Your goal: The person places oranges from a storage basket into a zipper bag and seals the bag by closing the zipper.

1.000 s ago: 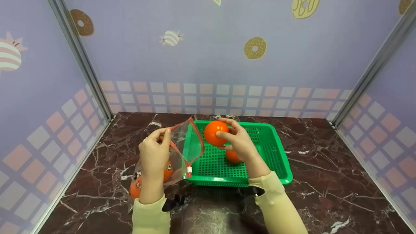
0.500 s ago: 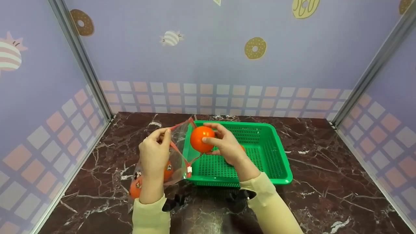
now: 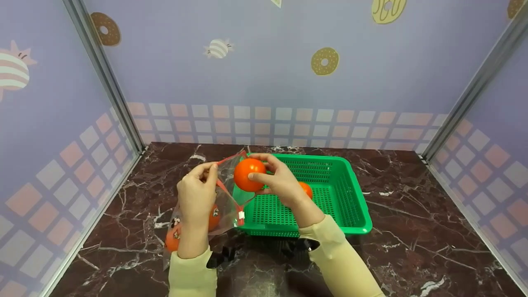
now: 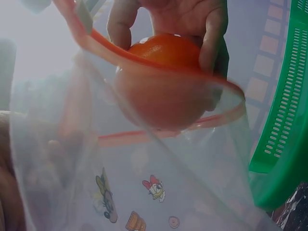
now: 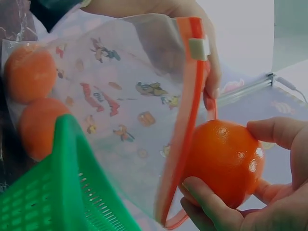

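Note:
An orange (image 3: pixel 247 171) is gripped in my right hand (image 3: pixel 282 183), thumb on its near side, at the mouth of a clear zip bag (image 3: pixel 227 194). In the right wrist view the orange (image 5: pixel 224 161) is partly behind the bag's red-orange rim. My left hand (image 3: pixel 197 194) pinches the bag's rim between thumb and fingers and keeps the mouth spread. Two oranges (image 5: pixel 31 72) lie in the bottom of the bag, which has printed cartoon figures and a white slider (image 5: pixel 198 49). Another orange (image 3: pixel 305 189) sits in the green basket (image 3: pixel 363 202), partly hidden by my right hand.
The basket stands on a dark red marbled table (image 3: pixel 412 222), just right of the bag and under my right hand. Purple walls (image 3: pixel 264 82) with tile and sweets prints close off the back and both sides.
My right hand has carried the orange leftward from over the basket to the bag's mouth. The left hand and the bag have stayed in place.

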`<state>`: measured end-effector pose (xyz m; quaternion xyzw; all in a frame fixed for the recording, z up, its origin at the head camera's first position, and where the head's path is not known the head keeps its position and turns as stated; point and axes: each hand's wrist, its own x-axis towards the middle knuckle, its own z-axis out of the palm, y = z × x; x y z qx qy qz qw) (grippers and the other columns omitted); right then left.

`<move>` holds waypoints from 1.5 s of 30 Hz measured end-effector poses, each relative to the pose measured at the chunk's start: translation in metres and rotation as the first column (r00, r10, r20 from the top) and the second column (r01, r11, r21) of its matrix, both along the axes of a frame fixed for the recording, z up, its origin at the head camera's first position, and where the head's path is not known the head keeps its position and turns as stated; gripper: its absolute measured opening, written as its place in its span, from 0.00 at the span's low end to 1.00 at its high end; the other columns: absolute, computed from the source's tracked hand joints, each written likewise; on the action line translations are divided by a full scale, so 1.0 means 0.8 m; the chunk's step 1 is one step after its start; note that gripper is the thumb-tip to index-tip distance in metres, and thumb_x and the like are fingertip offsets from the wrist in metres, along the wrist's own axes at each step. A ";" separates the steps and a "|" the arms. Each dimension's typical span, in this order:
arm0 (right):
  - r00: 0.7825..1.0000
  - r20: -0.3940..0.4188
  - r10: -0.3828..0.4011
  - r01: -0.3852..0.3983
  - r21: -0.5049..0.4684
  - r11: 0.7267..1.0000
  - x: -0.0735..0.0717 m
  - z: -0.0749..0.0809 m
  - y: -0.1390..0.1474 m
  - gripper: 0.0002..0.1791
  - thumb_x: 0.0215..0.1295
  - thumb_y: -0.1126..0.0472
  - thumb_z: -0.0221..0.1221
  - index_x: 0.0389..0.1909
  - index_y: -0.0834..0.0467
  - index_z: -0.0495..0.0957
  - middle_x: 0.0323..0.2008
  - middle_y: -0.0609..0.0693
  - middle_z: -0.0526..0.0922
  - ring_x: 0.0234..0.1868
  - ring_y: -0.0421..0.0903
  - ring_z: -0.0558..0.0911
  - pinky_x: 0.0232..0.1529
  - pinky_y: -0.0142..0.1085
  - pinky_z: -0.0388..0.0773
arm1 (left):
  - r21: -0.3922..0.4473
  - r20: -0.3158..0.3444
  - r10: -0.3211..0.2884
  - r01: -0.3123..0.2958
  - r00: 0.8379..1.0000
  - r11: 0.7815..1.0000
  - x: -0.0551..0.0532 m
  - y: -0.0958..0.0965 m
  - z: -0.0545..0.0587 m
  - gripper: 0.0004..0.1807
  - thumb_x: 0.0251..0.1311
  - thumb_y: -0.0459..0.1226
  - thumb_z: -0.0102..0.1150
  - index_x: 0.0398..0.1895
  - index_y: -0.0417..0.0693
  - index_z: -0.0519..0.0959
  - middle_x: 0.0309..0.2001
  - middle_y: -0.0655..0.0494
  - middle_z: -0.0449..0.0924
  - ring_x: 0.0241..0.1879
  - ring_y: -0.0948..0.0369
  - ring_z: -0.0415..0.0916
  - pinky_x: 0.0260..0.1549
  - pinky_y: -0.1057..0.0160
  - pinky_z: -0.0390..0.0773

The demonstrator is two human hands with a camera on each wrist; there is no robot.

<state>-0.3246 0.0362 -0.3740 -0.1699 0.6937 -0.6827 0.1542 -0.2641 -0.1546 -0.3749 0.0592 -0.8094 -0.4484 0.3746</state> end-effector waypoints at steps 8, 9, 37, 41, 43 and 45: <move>0.999 0.003 0.052 -0.052 0.069 0.996 -0.005 0.004 -0.010 0.32 0.66 0.60 0.66 0.71 0.49 0.70 0.67 0.60 0.73 0.58 0.57 0.82 0.39 0.43 0.88 | 0.000 0.002 0.005 -0.005 1.000 1.000 -0.003 0.001 -0.001 0.09 0.70 0.37 0.63 0.41 0.41 0.90 0.23 0.48 0.83 0.16 0.64 0.65 0.19 0.71 0.63; 0.998 0.005 0.063 -0.063 0.081 0.995 -0.005 0.003 -0.012 0.33 0.67 0.59 0.66 0.72 0.49 0.70 0.66 0.60 0.73 0.57 0.56 0.83 0.37 0.41 0.87 | 0.000 0.001 0.007 -0.007 1.000 1.000 -0.003 0.001 -0.001 0.09 0.70 0.37 0.63 0.41 0.42 0.90 0.23 0.48 0.83 0.17 0.64 0.65 0.19 0.71 0.63; 0.989 0.051 0.142 -0.148 0.154 0.977 0.001 -0.008 -0.026 0.27 0.75 0.60 0.60 0.71 0.59 0.69 0.72 0.63 0.70 0.65 0.57 0.79 0.60 0.53 0.82 | -0.003 0.004 0.025 -0.025 1.000 1.000 -0.002 0.001 -0.002 0.09 0.70 0.38 0.63 0.40 0.43 0.90 0.22 0.49 0.83 0.14 0.66 0.63 0.17 0.71 0.62; 0.989 0.055 0.137 -0.144 0.165 0.976 0.002 -0.007 -0.024 0.24 0.75 0.59 0.60 0.69 0.57 0.72 0.71 0.61 0.72 0.66 0.58 0.78 0.59 0.51 0.83 | 0.000 0.003 0.025 -0.025 1.000 1.000 -0.002 0.001 -0.001 0.09 0.70 0.38 0.63 0.40 0.43 0.90 0.22 0.49 0.83 0.14 0.67 0.63 0.16 0.71 0.62; 0.989 0.055 0.135 -0.142 0.171 0.975 0.002 -0.006 -0.023 0.24 0.75 0.58 0.61 0.69 0.56 0.73 0.70 0.60 0.73 0.66 0.59 0.78 0.58 0.51 0.84 | 0.000 0.002 0.024 -0.024 1.000 1.000 -0.001 0.001 -0.001 0.09 0.70 0.38 0.64 0.40 0.43 0.90 0.22 0.49 0.83 0.14 0.67 0.63 0.16 0.71 0.62; 0.990 0.048 0.135 -0.141 0.182 0.973 0.002 -0.005 -0.022 0.24 0.75 0.58 0.61 0.69 0.55 0.73 0.69 0.58 0.74 0.66 0.59 0.78 0.58 0.50 0.84 | -0.002 0.003 0.023 -0.023 1.000 1.000 -0.001 0.000 0.000 0.09 0.70 0.38 0.64 0.40 0.43 0.90 0.22 0.49 0.82 0.13 0.68 0.62 0.16 0.71 0.62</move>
